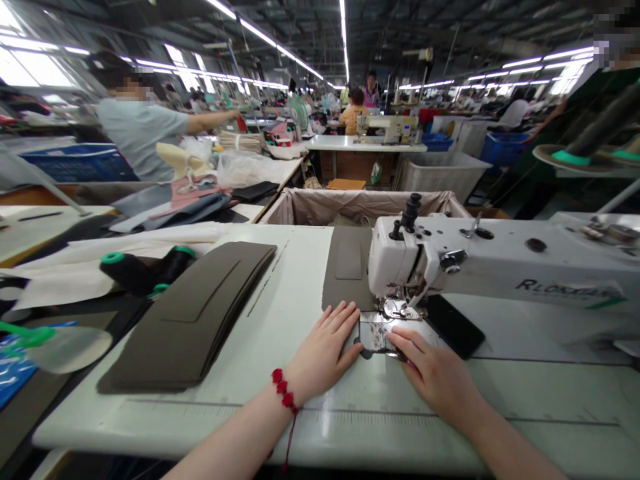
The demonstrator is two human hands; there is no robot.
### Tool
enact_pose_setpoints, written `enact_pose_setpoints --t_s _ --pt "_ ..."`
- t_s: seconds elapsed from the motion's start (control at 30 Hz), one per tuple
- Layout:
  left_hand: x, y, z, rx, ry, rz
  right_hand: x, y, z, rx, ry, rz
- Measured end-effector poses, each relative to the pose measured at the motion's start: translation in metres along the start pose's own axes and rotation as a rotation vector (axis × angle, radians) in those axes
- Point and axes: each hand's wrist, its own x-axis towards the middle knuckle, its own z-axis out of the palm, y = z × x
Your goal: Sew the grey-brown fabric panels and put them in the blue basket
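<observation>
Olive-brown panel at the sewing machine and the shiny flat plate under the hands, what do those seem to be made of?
The olive-brown panel looks like leather or synthetic leather, though the view can't settle which: matte, smooth, with clean-cut edges. The shiny flat plate looks like polished steel or a similar metal, going by its mirror-like reflections.

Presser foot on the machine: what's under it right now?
Under the presser foot lies a shiny metal plate, with the olive-grey panel behind it; the needle point is hidden.
</observation>
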Motion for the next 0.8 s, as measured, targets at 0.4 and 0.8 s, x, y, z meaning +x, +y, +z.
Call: enact_pose_setpoints --t_s 0.4,0.8 --pt "0.004 0.008 -0.013 0.102 0.177 -0.12 -0.001 -0.008 -0.004 -0.009 0.08 0.003" --pt "-0.082 0.021 -0.005 0.202 0.053 -0.177 -0.037 -0.015 -0.032 0.111 0.11 0.081"
